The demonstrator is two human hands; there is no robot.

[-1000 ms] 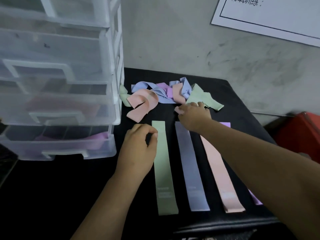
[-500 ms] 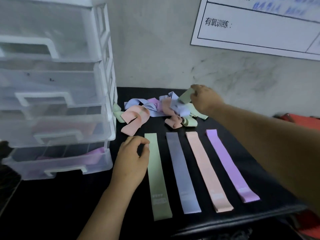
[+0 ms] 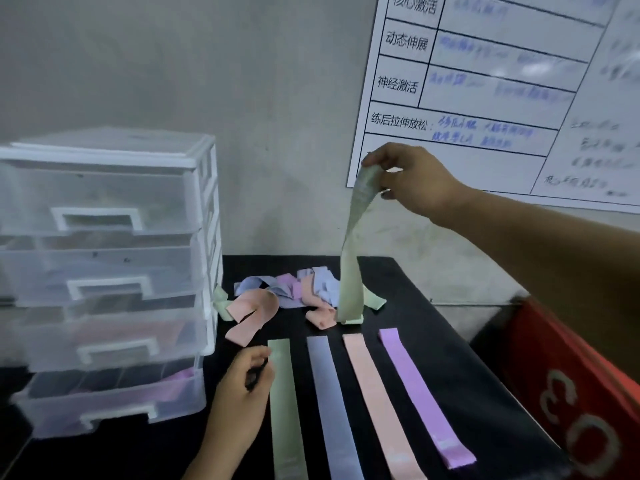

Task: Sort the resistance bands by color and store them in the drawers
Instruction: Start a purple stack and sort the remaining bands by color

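The right hand [image 3: 415,181] fingers pinch a green band [image 3: 349,275] (twisted); left hand [image 3: 242,389] fingers loosely curled.

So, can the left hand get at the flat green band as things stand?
Probably yes. The left hand rests on the table right beside the flat green band, with nothing between them. The right hand holds the other green band up, clear of it.
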